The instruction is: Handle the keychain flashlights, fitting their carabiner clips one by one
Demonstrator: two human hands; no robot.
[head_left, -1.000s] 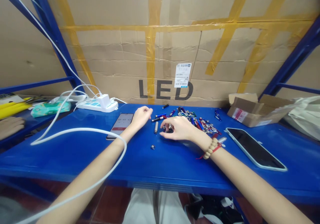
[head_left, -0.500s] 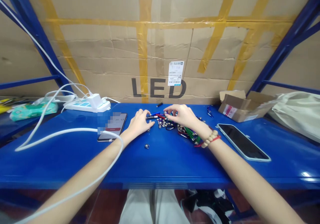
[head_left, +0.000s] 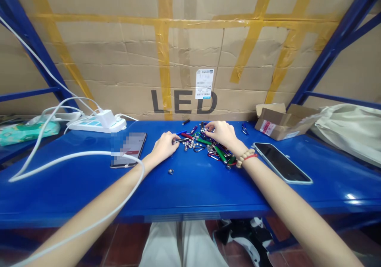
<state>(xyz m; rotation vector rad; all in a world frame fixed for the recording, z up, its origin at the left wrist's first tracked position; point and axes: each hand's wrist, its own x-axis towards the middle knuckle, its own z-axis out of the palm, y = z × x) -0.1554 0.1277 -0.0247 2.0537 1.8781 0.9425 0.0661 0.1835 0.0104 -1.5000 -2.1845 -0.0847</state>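
Observation:
A pile of small coloured keychain flashlights (head_left: 212, 148) lies on the blue table (head_left: 190, 191), just in front of the cardboard wall. My left hand (head_left: 163, 145) rests at the pile's left edge, fingers curled round a small silver tube (head_left: 181, 140). My right hand (head_left: 222, 133) lies on the pile's far side, fingertips pinched among the pieces; what they grip is too small to name. A beaded bracelet (head_left: 245, 157) circles my right wrist. One small silver cap (head_left: 170, 171) lies alone on the table nearer to me.
A phone (head_left: 128, 154) lies left of my left hand, a second phone (head_left: 281, 162) to the right. A white power strip (head_left: 97, 123) with a cable (head_left: 74, 156) sits back left. An open cardboard box (head_left: 282, 120) and a white bag (head_left: 348, 132) stand right.
My right hand has moved from the near side of the pile to its far side. My left hand has come right to the silver tube. The view has shifted a little.

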